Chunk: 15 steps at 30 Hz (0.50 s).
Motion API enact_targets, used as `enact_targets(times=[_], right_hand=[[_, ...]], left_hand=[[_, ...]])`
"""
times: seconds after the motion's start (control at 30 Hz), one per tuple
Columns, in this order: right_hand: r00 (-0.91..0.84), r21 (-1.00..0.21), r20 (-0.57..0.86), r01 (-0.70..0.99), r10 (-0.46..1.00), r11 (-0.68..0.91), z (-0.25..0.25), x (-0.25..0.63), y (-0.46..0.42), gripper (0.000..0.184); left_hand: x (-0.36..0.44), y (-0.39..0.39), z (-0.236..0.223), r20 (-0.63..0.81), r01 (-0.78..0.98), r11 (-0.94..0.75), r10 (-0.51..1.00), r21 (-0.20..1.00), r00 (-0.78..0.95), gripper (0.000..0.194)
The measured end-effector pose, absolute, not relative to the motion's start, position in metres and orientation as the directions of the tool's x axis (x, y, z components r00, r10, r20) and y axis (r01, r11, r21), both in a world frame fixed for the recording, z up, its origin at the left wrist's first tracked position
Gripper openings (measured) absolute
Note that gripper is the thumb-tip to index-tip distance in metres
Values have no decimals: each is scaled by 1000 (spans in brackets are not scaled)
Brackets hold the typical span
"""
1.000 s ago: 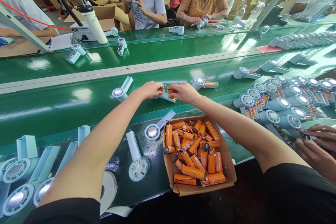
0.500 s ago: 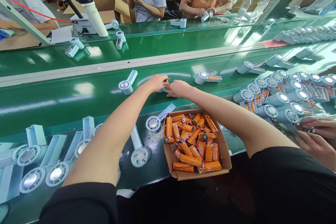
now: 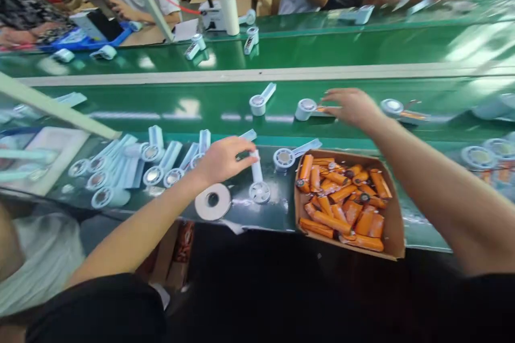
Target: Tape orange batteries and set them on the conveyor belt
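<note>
My left hand (image 3: 230, 159) is over the near bench, thumb and index finger pinching the upper end of a pale-blue handheld-fan housing (image 3: 259, 191). Its round head points toward me. On the green belt my right hand (image 3: 349, 106) has its fingers stretched over the handle of another fan housing (image 3: 306, 109), in which a bit of orange shows. Its fingertips partly hide that handle. Between my arms stands a cardboard box (image 3: 396, 244) of orange wrapped batteries (image 3: 341, 193) with thin wires. Another fan housing (image 3: 284, 158) lies against its left side.
A roll of white tape (image 3: 212, 201) lies below my left hand. Several fan housings (image 3: 155, 174) crowd the bench at left. On the belt are an open-handled housing (image 3: 257, 104) and one with a battery (image 3: 392, 107). Co-workers sit across; a person's sleeve (image 3: 40, 257) is at lower left.
My hands, together over the belt before, have moved apart. The left has come back to the housing on the bench; the right is at a housing on the belt. The view has swung left.
</note>
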State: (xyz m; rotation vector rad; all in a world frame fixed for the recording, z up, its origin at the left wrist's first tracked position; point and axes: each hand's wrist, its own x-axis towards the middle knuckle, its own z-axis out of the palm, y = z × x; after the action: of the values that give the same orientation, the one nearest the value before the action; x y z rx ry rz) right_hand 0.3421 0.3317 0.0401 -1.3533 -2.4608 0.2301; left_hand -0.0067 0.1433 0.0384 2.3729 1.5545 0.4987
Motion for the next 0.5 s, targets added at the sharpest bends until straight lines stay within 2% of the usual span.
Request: enact_targets(times=[0.07,0.13,0.2,0.23,0.3,0.37,0.4,0.43,0.5], right_hand=[[-478,-325,307,760,823,562,48,356,304,33],[-505,-447,316,668,803,595,59,364,259,27],[-507,-600,287,566,813,565,69,360,201,23],[-484,-662,276,531,830,529,72,353,171,21],[-486,-792,163,455,858,408,69,329,113,24],[-518,-892,15,379,855,245,54,297,68,50],[-565,-905,-51,375,824,201,44,281,52,63],[-637,-901,-55,364,769,238,34,267,41,68],[-703,-844,-26,396,711,361,16,247,25,53]], left_hand=[[-53,67,29,66,851,-387,918,354,390,33],[-82,10,17,9,883,-395,914,255,406,35],[-94,-21,4,22,895,-420,906,152,422,35],[-94,-28,-1,62,895,-433,901,105,429,35],[-88,-32,-11,224,888,-460,867,15,445,38],[-78,-28,-23,433,864,-498,765,-72,477,38],[-74,-24,-29,535,847,-520,687,-111,491,39],[-71,-19,-36,612,825,-544,602,-155,512,38],[-66,-8,-48,695,826,-526,516,-204,501,46]])
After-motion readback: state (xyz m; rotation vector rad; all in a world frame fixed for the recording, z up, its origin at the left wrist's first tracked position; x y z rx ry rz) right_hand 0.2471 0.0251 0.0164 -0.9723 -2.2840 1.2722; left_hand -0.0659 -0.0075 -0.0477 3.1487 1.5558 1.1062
